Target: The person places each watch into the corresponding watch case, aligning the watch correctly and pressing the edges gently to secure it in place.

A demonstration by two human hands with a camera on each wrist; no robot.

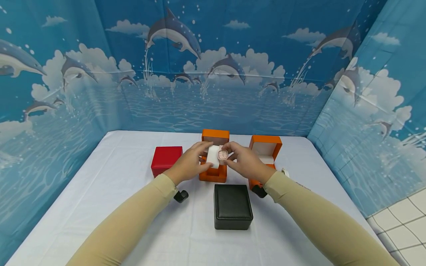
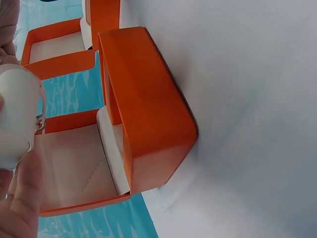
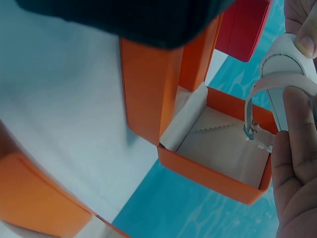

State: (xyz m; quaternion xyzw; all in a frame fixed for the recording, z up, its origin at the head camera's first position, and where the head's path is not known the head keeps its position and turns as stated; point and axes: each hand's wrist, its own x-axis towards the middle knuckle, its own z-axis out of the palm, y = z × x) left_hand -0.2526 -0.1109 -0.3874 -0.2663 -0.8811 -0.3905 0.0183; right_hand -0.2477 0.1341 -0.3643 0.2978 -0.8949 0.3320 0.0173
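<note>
In the head view, the left hand pinches one cushion, seemingly to steady it as the right hand pinches one watch against it; of four boxes, an orange box is below the hands, another orange box right, a red box left, a black box nearer the body. The left wrist view shows one buckle; the right wrist view, one looped strap.

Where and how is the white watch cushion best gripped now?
Probably pinch the white cushion by its far and near ends, coming from the left as the left hand does: it is short and rounded, with both ends in reach, while the watch and right hand occupy its right side.
</note>
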